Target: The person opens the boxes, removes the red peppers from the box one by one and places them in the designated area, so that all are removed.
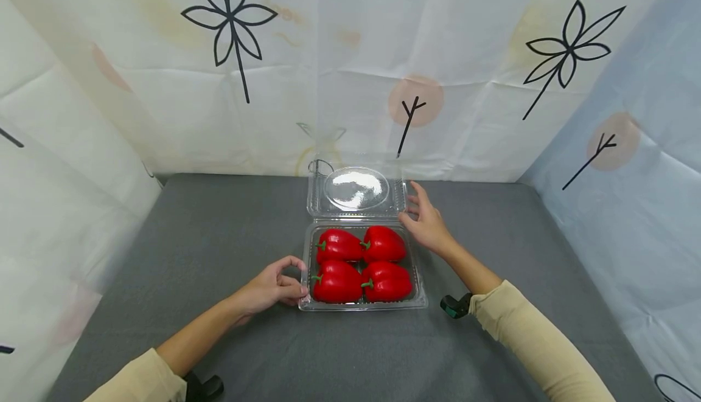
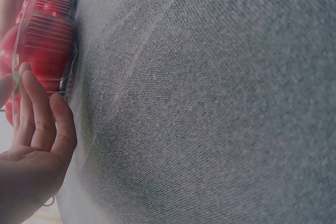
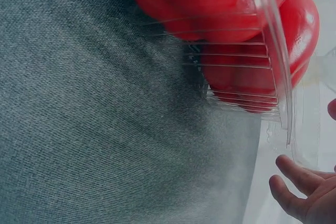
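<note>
A clear plastic clamshell container [image 1: 364,307] sits on the grey cloth, filled with several red bell peppers [image 1: 338,281] with green stems. Its hinged lid [image 1: 356,212] is raised and leans back behind the tray. At the tray's left side, my left hand [image 1: 276,281] pinches the rim; the left wrist view shows the fingers [image 2: 39,114] against the outer wall and the thumb over the edge. My right hand [image 1: 428,222] is at the lid's right edge, thumb and fingers spread apart. In the right wrist view, its fingertips [image 3: 283,162] are just beyond the lid's edge.
Grey cloth [image 1: 230,207] covers the table. White printed fabric [image 1: 350,55] with plant outlines hangs behind and at both sides. A black wrist device [image 1: 456,306] is on the right wrist, another [image 1: 204,387] on the left.
</note>
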A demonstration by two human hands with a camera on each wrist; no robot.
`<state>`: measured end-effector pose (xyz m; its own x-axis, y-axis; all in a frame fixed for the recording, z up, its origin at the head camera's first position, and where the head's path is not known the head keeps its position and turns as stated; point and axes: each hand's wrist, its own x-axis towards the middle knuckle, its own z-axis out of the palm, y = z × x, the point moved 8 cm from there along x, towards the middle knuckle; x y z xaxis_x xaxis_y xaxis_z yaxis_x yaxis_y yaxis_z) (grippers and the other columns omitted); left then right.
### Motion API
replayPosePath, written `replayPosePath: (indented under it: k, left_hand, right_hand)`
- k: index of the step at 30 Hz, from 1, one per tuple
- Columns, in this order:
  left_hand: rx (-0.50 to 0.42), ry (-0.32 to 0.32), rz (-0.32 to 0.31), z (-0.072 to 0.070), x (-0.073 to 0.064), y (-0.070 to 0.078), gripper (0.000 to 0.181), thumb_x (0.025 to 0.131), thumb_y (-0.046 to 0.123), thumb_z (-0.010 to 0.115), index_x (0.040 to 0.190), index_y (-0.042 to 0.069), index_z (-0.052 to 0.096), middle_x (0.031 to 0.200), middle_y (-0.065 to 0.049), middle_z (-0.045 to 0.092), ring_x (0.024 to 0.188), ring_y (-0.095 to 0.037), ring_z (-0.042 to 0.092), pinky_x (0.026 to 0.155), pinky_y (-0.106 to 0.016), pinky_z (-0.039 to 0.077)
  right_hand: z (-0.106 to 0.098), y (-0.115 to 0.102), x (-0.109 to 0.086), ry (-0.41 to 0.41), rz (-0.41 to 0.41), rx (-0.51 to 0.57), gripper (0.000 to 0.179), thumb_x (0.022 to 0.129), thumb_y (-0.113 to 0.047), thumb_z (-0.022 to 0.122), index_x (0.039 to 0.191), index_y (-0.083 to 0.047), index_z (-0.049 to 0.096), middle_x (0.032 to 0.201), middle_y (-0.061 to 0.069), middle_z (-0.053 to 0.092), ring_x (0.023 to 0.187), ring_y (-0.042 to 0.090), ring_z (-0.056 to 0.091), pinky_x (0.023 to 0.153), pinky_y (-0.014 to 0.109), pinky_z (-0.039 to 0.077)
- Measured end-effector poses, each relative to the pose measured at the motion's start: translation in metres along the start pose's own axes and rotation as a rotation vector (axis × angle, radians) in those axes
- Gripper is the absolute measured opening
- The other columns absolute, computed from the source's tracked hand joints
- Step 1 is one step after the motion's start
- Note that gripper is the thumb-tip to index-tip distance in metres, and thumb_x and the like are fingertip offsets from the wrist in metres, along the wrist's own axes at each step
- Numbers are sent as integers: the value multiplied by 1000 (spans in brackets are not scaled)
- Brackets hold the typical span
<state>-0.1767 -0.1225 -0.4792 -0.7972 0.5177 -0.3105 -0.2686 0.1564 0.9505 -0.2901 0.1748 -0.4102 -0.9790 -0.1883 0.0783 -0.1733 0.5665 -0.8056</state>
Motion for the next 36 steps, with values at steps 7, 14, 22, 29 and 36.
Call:
replayPosePath:
  k: [7, 14, 22, 29, 36]
  left_hand:
    - [2, -5, 10, 0, -1, 0, 44, 94, 13, 69, 125, 1, 40, 87, -12, 72, 82, -20, 67, 82, -35, 56]
    - [2, -10, 14, 1, -2, 0, 43, 94, 12, 69, 125, 1, 40, 89, -13, 73, 82, -20, 67, 81, -35, 56]
    - [8, -1, -21, 1, -3, -1, 45, 94, 15, 69, 127, 2, 40, 91, -13, 73, 84, -23, 68, 83, -36, 56]
    - [3, -1, -30, 1, -3, -1, 46, 94, 16, 69, 127, 2, 40, 91, -13, 73, 84, -22, 68, 83, -36, 56]
    - [0, -10, -21, 2, -4, -1, 46, 94, 15, 69, 127, 2, 40, 89, -12, 73, 84, -22, 67, 83, -35, 56]
  right_hand:
    - [3, 3, -1, -29, -1, -36, 74, 95, -13, 57, 157, -8, 16, 150, 29, 39, 123, 40, 56, 97, 56, 47]
    - [4, 5, -5, -44, -10, -94, 71, 94, -15, 57, 156, -7, 22, 149, 30, 40, 124, 42, 56, 93, 56, 50]
    - [-2, 3, -15, -46, -82, -147, 70, 94, -11, 62, 153, -2, 26, 151, 27, 37, 129, 45, 48, 94, 60, 47]
    - [-8, -16, -33, -76, -217, -203, 74, 90, -11, 70, 152, -3, 30, 153, 22, 38, 133, 41, 44, 102, 63, 38]
    - [-4, -36, -56, -203, -345, -158, 82, 85, -21, 80, 152, -11, 35, 146, 16, 50, 128, 35, 52, 102, 58, 41]
